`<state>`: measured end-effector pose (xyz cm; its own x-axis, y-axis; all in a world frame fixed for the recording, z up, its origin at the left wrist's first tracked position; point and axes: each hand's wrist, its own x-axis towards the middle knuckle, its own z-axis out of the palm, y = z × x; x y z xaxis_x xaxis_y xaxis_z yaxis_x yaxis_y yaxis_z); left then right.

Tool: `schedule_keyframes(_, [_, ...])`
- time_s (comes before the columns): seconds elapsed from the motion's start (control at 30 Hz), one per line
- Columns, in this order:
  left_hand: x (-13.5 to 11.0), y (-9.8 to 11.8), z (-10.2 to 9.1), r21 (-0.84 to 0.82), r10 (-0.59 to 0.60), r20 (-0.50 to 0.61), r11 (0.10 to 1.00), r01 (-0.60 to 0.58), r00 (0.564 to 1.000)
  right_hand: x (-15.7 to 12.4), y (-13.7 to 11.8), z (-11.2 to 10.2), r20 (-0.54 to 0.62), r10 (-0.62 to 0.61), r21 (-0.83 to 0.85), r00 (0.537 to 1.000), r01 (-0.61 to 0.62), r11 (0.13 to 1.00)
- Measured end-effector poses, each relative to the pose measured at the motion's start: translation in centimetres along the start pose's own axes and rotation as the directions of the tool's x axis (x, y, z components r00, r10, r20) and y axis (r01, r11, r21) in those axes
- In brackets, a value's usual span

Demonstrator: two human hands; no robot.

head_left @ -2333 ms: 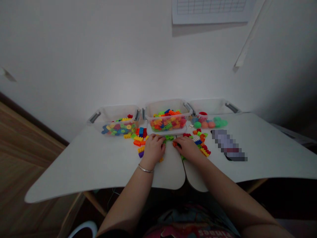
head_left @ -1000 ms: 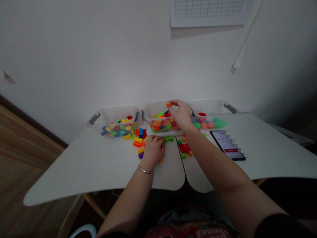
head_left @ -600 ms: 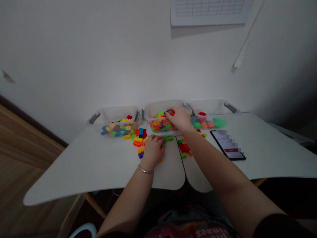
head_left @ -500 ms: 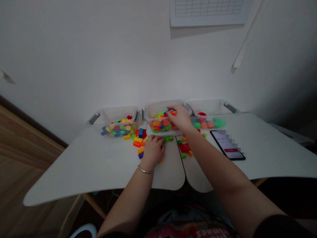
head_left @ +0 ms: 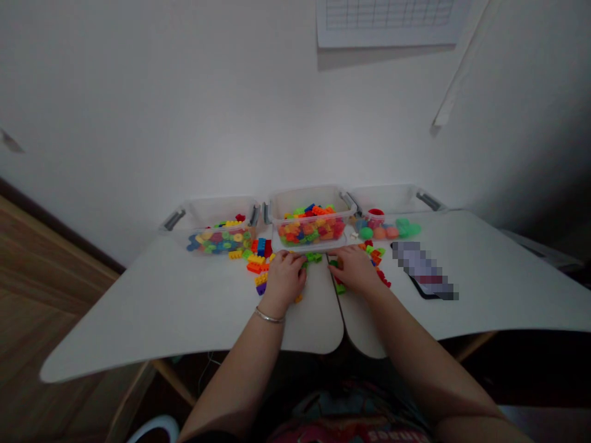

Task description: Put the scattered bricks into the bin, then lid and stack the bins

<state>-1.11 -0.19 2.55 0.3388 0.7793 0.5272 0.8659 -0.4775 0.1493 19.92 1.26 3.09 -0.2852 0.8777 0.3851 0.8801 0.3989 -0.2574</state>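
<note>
So there's a white surface (head_left: 161,314) with three clear bins lined up at the back, and the middle bin (head_left: 305,197) holds a heap of coloured bricks. Left hand (head_left: 287,277) is curled palm-down over the left pile (head_left: 257,261), right hand (head_left: 354,267) is bent over the right pile (head_left: 377,253). Can't tell if either's gripping anything. I'd say the step is picking through loose bricks. A green brick (head_left: 340,288) pokes out below the right hand; grabbing that calls for a neat pinch imo.
</note>
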Motion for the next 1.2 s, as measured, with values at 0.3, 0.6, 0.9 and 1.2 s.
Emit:
schedule_keyframes(0.3, [0.0, -0.1, 0.0, 0.01, 0.008, 0.013, 1.0, -0.008, 1.0, -0.8, -0.1, 1.5, -0.029, 0.089, -0.06, 0.996, -0.09, 0.994])
schedule_keyframes(0.6, [-0.1, 0.0, 0.0, 0.009, 0.006, 0.008, 1.0, -0.006, 1.0, -0.5, 0.7, 1.7, -0.131, 0.183, 0.084, 0.974, -0.173, 0.981])
schedule_keyframes(0.9, [0.0, 0.0, -0.1, 0.02, 0.005, 0.022, 1.0, -0.005, 1.0, 0.1, 1.7, 1.9, -0.419, 0.182, 0.348, 0.89, -0.028, 0.937])
schedule_keyframes(1.2, [0.0, -0.2, 0.1, 0.007, 0.01, 0.016, 1.0, -0.01, 1.0, 6.0, -0.9, -3.3, -0.641, 0.232, 0.474, 0.732, 0.14, 0.87])
